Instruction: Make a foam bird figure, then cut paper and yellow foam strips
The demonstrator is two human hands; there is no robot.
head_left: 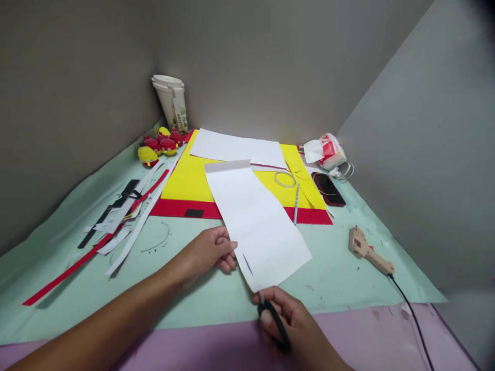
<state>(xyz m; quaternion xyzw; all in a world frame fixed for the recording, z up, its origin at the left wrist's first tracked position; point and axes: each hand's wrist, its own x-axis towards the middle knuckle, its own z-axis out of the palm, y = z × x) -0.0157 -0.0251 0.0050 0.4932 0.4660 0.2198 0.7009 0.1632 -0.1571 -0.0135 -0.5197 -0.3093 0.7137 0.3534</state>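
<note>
**Black-handled scissors [282, 330] meet the near corner of a white sheet [260, 216]**

The right hand [294, 318] has its fingers around the scissors' handles; the left hand [216, 249] has its fingers pinching the sheet's left edge. The sheet spans the middle of the tabletop [328, 288], its far end over a yellow panel [185, 180]. To the right lies a beige glue gun [369, 251]. Farther back, a red-and-white tissue pack [331, 151] and a white cup [167, 100] bear print too small to read.
</note>
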